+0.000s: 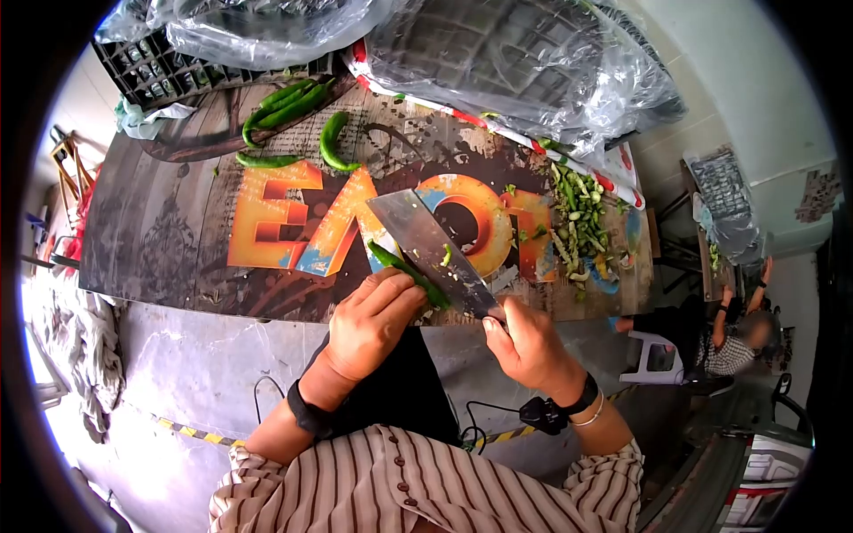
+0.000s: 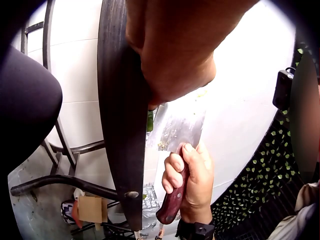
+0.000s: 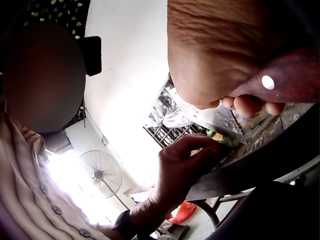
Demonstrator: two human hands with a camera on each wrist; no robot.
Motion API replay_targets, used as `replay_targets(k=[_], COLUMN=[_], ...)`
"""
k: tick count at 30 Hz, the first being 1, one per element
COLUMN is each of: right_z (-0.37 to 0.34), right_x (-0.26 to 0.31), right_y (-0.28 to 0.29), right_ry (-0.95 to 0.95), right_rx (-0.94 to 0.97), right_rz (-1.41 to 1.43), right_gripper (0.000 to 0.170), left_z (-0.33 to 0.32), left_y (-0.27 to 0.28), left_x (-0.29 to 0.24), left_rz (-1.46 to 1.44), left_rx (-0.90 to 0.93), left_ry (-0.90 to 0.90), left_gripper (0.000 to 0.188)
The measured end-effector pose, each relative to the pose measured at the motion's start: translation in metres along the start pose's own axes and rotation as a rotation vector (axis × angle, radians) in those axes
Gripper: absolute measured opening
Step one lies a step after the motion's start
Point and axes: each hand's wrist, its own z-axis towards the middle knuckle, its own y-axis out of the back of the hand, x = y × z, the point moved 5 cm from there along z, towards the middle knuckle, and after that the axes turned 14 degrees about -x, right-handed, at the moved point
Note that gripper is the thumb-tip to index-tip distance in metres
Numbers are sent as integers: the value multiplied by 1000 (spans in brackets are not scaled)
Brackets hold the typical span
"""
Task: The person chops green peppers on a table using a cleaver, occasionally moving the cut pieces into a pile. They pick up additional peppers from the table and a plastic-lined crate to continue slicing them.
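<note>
Lying slantwise near the table's close edge, a long green pepper [image 1: 410, 270] sits under the left hand [image 1: 378, 315], whose bent fingers pinch it from above. Just beside it, to the right, is the broad blade of a cleaver [image 1: 426, 233], with small green bits stuck to its face; whether the edge touches the pepper I cannot tell. The right hand [image 1: 531, 346] grips the cleaver's dark red handle [image 2: 175, 200], fingers wrapped round it. Farther right on the printed table [image 1: 151, 231] lies a scattered heap of chopped pepper [image 1: 579, 218]. Several whole peppers [image 1: 334, 144] rest toward the far left, near a black crate [image 1: 142, 71] and clear plastic sheeting [image 1: 267, 35]. Beyond the table's right end, another person [image 1: 733, 346] is near a pale stool [image 1: 657, 358].
</note>
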Motion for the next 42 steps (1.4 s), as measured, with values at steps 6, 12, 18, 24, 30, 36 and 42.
replay_targets(k=[6, 12, 18, 24, 30, 36, 42], right_z=[2, 4, 9, 14, 20, 30, 36], right_x=[-1, -1, 4, 4, 5, 6, 13], right_y=[-2, -2, 1, -2, -5, -16, -23], right_ry=[-1, -15, 13, 49, 45, 45, 65], right_rx=[31, 38, 73, 100, 116, 141, 123], right_rz=[1, 18, -54, -32, -35, -33, -63], right_gripper=[16, 17, 18, 17, 17, 18, 19], left_z=[2, 1, -2, -4, -6, -7, -7], left_y=[1, 0, 2, 1, 1, 0, 1], left_x=[0, 1, 2, 3, 4, 4, 5], left_rz=[-7, -11, 4, 13, 18, 7, -4], left_rx=[4, -5, 1, -8, 7, 11, 21], left_ry=[1, 10, 4, 0, 1, -7, 13], left_gripper=[23, 22, 24, 26, 27, 29, 30])
